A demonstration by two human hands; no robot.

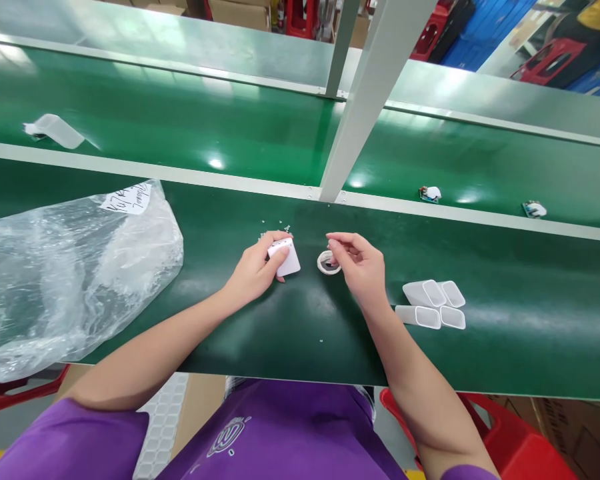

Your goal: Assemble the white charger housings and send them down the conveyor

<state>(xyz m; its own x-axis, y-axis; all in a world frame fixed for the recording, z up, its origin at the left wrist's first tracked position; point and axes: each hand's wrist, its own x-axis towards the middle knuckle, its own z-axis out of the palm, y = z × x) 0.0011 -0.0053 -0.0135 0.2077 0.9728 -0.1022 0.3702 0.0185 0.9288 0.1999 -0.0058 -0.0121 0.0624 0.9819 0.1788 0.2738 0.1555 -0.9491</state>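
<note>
One white piece (289, 263) is gripped in the left hand (258, 267) above a green bench (280, 337) as the right hand (363, 267), pinched narrow with any contents indiscernible, hovers by a white ring (321, 265), a steady hold likely aiding fine fingerwork.

Table (280, 347): dark green, beneath the grip.
Post (363, 100): white, beyond the grip.
Strip (180, 120): glossy green, farther beyond, reflecting light.
Chair (525, 440): red, nearer than the grip, rightward.

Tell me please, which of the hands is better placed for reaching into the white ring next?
Probably the right hand: it is right by the white ring, while the left hand is occupied, holding a white piece.
</note>
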